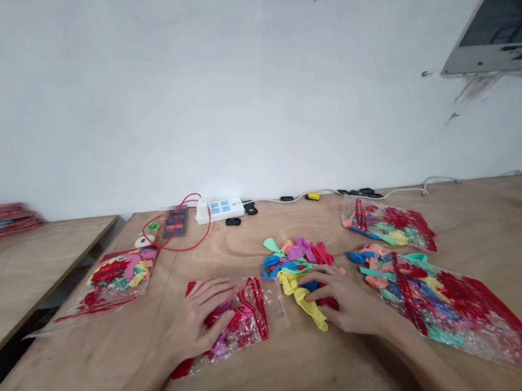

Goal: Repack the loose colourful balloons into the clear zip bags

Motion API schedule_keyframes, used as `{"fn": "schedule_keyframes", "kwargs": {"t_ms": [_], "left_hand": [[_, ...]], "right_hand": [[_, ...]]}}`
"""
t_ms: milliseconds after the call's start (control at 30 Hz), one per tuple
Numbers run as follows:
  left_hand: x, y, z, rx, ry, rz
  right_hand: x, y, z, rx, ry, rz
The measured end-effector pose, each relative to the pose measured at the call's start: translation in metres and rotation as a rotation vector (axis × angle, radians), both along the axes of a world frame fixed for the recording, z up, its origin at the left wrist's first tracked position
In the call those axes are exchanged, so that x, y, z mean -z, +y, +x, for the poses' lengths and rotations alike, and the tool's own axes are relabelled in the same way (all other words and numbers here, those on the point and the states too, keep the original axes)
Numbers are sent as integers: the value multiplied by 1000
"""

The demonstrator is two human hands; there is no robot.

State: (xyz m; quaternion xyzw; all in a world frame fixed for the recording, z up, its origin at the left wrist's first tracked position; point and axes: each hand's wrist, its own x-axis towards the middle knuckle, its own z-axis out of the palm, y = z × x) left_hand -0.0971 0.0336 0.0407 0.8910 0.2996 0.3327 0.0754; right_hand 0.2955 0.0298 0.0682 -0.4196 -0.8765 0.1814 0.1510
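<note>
My left hand (208,316) lies over a clear plastic bag with red print (256,302), its thumb spread from the fingers. Pink and purple balloons show through the film under and beside it. To the right, my right hand (341,299) rests with fingers apart and bent on a loose pile of balloons (301,250). Its fingertips touch a yellow balloon (307,302) and a blue one. The pile also has green, purple, red and orange balloons. The bag's open edge faces the pile. Part of the pile is hidden beneath my right hand.
A large balloon bag (449,300) lies at right, with balloons spilling from its mouth. Another bag (392,222) is behind it, and one (120,272) lies at left. A power strip (220,210), a red cable (187,249) and small black items (233,221) line the wall.
</note>
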Motion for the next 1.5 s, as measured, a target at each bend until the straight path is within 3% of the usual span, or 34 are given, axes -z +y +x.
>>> {"fn": "schedule_keyframes", "kwargs": {"t_ms": [267, 433, 567, 733, 900, 1033, 1200, 1367, 1500], "left_hand": [[-5, -3, 2, 10, -45, 28], [-4, -4, 4, 3, -55, 34], [1, -4, 5, -2, -75, 35], [3, -5, 8, -58, 78, -51], [5, -5, 13, -61, 62, -62], [5, -3, 12, -46, -44, -47], [1, -5, 10, -31, -113, -16], [1, -7, 10, -29, -101, -9], [-1, -6, 4, -41, -56, -19]], "right_hand": [[5, 1, -1, 10, 90, 7], [4, -3, 2, 37, 453, 26], [-1, -8, 0, 110, 670, -112], [-7, -12, -9, 221, 656, -267], [0, -11, -25, 300, 786, -616], [-1, -5, -47, 197, 1014, -971], [-16, 7, -77, 68, 1009, -1331], [-26, 23, -121, 12, 922, -1528], [-25, 30, -151, -178, 1035, -1610]]}}
